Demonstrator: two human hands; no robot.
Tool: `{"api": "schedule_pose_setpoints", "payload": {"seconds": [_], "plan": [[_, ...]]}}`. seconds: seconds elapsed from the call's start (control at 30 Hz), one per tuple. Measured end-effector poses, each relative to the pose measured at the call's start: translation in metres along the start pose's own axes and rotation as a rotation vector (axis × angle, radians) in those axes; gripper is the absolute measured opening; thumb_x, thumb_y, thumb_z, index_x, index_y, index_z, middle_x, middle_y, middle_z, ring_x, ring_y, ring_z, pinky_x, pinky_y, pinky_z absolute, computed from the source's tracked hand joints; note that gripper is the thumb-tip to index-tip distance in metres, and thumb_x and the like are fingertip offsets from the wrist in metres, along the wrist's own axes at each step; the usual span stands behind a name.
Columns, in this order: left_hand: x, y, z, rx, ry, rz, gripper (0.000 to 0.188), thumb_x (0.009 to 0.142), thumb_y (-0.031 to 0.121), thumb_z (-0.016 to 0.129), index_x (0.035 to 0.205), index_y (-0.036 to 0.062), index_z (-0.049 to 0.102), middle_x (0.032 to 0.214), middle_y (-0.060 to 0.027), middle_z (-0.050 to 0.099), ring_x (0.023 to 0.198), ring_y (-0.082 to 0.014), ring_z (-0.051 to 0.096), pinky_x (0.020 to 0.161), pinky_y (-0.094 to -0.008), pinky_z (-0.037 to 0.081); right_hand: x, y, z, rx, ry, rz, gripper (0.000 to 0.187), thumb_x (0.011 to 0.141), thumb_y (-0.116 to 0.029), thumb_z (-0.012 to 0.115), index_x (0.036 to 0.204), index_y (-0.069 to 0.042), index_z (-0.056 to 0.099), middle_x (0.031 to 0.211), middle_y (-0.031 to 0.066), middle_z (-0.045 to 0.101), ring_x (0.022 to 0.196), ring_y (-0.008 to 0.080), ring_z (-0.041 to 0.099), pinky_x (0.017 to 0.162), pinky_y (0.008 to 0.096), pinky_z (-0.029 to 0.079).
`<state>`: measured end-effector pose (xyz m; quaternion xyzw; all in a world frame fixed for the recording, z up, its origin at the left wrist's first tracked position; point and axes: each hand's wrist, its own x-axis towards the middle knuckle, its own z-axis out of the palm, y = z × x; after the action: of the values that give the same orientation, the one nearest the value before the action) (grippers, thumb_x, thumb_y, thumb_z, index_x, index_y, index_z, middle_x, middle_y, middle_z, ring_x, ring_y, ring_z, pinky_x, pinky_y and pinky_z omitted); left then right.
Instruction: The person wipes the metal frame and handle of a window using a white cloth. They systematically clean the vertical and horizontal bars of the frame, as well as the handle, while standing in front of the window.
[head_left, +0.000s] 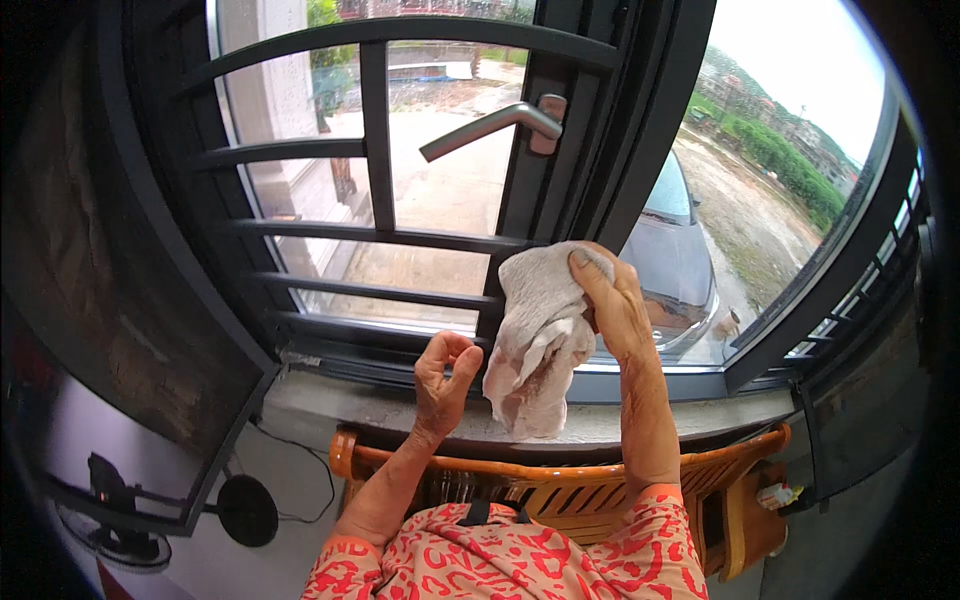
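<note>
1. One crumpled off-white fabric cloth (540,340) hangs just off the middle of the view, toward 4 o'clock, in front of the dark grey metal window frame (665,110).
2. At the cloth's 2 o'clock, the bare right hand (617,305) grips its upper corner, thumb in front; a hold that high probably lets the rest droop in loose folds. Its other fingers are largely hidden, so how firmly they press is hard to judge.
3. At the cloth's 8 o'clock, the bare left hand (440,382) is half-curled with nothing in it, just beside the lower folds, perhaps kept near to gather or steady them.
4. Toward 10 o'clock run straight dark metal bars (310,230), likely fixed across the glass as a guard.
5. Near 12 o'clock, the silver metal lever handle (485,130) slants through a gap between them, probably so it can turn.
6. At 6 o'clock, the glossy orange-brown wooden bench (500,469) stands along the rough grey sill (710,415), presumably to seat people beside the window.
</note>
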<state>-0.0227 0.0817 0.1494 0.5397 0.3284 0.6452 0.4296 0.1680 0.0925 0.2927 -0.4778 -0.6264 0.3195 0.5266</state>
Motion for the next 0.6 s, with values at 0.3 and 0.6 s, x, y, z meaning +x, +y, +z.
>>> {"api": "schedule_pose_setpoints", "payload": {"seconds": [0.3,0.6], "plan": [[-0.014,-0.012,0.012,-0.265,-0.291,-0.146,0.04,0.082,0.01,0.074,0.119,-0.0004,0.06,0.105,-0.0035,0.067,0.1,-0.0106,0.059,0.085,-0.031,0.051,-0.008,0.003,-0.016,0.199,-0.159,-0.06,0.046,0.091,-0.042,0.053,0.102,0.0,0.067,0.071,0.0014,0.057,0.057,0.008,0.047,0.048,0.0238,0.034],[-0.036,0.053,0.019,-0.906,-0.244,-0.409,0.049,0.095,0.034,0.054,0.129,-0.0008,0.053,0.122,-0.0151,0.061,0.112,-0.024,0.06,0.098,-0.0366,0.046,-0.018,0.069,-0.038,-0.727,-0.19,-0.118,0.038,0.093,-0.039,0.05,0.115,-0.009,0.058,0.093,0.0262,0.066,0.089,0.0447,0.063,0.073,0.0505,0.048]]}}
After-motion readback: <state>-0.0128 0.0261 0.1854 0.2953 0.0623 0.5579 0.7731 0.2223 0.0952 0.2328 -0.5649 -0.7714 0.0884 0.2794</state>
